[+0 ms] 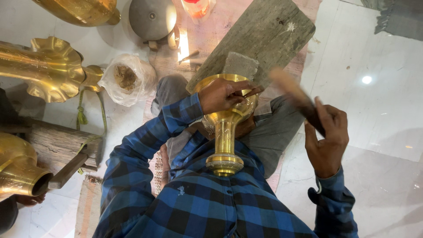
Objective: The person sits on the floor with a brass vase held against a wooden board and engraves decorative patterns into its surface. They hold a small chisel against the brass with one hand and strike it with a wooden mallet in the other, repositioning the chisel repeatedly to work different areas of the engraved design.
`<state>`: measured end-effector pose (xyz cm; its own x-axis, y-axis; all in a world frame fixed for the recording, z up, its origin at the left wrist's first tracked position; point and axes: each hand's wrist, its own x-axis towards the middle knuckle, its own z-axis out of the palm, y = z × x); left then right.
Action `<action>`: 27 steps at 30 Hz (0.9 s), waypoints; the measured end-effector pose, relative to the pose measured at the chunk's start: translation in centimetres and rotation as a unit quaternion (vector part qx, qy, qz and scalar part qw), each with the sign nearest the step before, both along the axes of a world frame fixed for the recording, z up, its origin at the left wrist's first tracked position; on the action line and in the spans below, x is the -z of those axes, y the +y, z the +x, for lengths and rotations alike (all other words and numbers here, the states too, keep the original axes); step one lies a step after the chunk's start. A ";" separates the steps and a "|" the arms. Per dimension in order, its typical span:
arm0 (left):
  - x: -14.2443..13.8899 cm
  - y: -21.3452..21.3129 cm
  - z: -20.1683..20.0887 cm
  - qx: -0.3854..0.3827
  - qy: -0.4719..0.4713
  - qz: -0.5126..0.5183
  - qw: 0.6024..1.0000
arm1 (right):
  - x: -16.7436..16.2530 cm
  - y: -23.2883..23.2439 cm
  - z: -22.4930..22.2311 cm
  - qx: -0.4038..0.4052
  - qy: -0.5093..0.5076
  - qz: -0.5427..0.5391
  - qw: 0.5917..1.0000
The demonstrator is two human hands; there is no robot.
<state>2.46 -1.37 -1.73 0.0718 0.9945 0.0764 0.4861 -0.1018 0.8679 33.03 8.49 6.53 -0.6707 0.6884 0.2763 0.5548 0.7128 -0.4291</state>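
Observation:
A polished brass goblet-shaped piece [224, 132] rests between my knees, its foot pressed against my chest and its bowl pointing away. My left hand [222, 94] lies over the bowl's rim and pinches a thin dark chisel-like tool [253, 91] against it. Raised to the right, my right hand [327, 139] grips a wooden mallet [293, 94] by its dark handle; the mallet head is motion-blurred above the bowl. Both arms wear blue checked sleeves.
A grey wooden plank [260, 37] and a small stone block [240, 65] lie beyond the bowl. Large brass pieces [48, 68] sit on the left with a wooden block [57, 143], a clear bag [128, 79] and a grey metal dome [152, 17]. White tiled floor spreads to the right.

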 end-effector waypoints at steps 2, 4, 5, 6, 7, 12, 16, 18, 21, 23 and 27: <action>0.0 0.0 0.0 -0.010 -0.005 -0.012 1.000 | 0.0 0.0 -0.2 0.022 0.089 -0.123 0.988; 0.0 -0.1 -0.1 -0.006 0.007 -0.036 0.999 | -0.1 0.2 -0.2 -0.006 -0.046 0.023 0.999; -0.1 -0.1 -0.1 -0.005 0.013 -0.048 0.999 | -0.1 0.2 -0.2 -0.020 -0.112 0.096 0.989; -0.2 -0.2 -0.2 0.000 0.009 -0.018 1.000 | -0.2 0.3 -0.1 -0.018 -0.056 0.048 0.997; -0.3 -0.2 -0.3 0.005 0.006 0.011 1.000 | -0.3 0.3 -0.1 -0.016 -0.001 -0.001 1.000; -0.6 -0.2 -0.1 0.014 -0.019 0.030 0.999 | -0.5 0.2 -0.3 -0.010 0.003 -0.014 1.000; -0.8 -0.5 0.0 -0.013 -0.014 -0.036 0.999 | -0.6 0.1 -0.9 0.012 0.035 -0.053 0.998; -0.9 -0.7 0.1 -0.019 -0.019 -0.042 0.999 | -0.7 0.1 -1.1 0.008 0.029 -0.058 0.998; -0.9 -0.6 0.0 -0.016 -0.001 -0.019 1.000 | -1.0 0.1 -1.0 -0.008 -0.032 0.032 0.999; -0.7 -0.7 0.0 0.004 -0.038 0.050 0.998 | -1.0 0.1 -0.8 0.010 0.074 -0.103 0.992; -0.1 -0.8 -0.2 -0.009 -0.047 0.014 0.999 | -0.9 0.3 -0.7 -0.021 -0.022 -0.014 0.999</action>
<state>2.30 -2.18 -1.58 0.0451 0.9930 0.1095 0.4043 -0.1184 0.9069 32.36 8.78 7.40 -0.7103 0.6664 0.2268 0.5436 0.7240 -0.4247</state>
